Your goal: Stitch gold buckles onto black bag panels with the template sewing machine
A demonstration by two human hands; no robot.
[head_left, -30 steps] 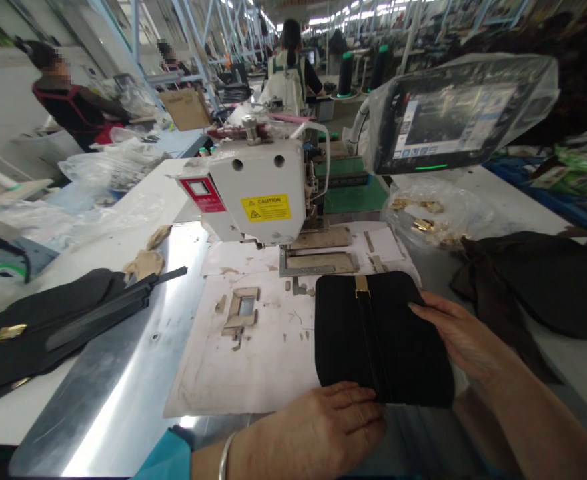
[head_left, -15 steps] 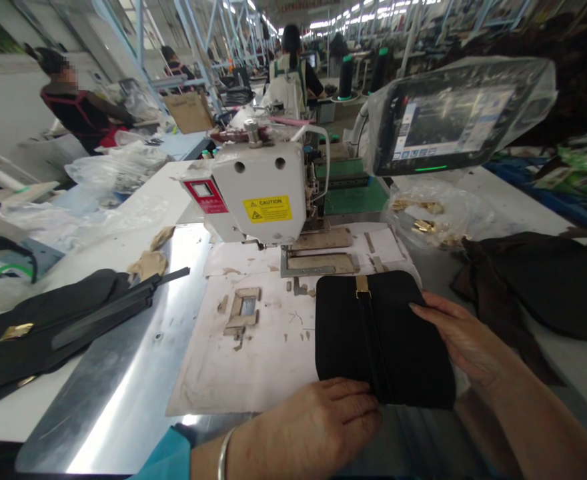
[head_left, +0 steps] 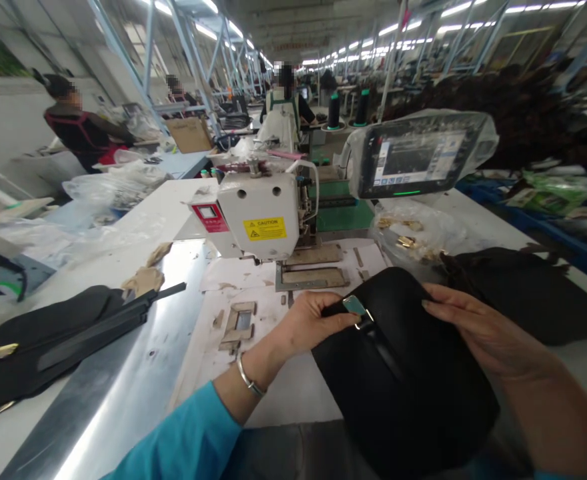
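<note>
A head-worn camera looks down at a sewing workstation. In the lower right of the view, a black bag panel [head_left: 408,373] is lifted and tilted off the white surface [head_left: 273,373], a black strap running down its middle. The left hand [head_left: 308,320], in a blue sleeve with a silver bracelet [head_left: 247,379], pinches the strap's top end just below a small metal buckle [head_left: 356,307], thumb and fingers closed on it. The right hand [head_left: 468,330] lies flat on the panel's upper right edge, fingers spread open and pressing lightly, not gripping.

At twelve o'clock from the hands stands a white sewing machine [head_left: 256,217] with a yellow caution label; its metal clamp frame [head_left: 313,275] sits just beyond the panel. At one o'clock, a plastic-wrapped control screen [head_left: 416,157] and a clear bag of gold fittings [head_left: 413,237]. At nine o'clock lie finished black pieces [head_left: 48,333]. Other people work well behind.

To handle this well, the pinch probably should stay near the buckle so the strap stays centred, while the flat hand keeps the panel smooth and unwrinkled, fingertips clear of the clamp.
</note>
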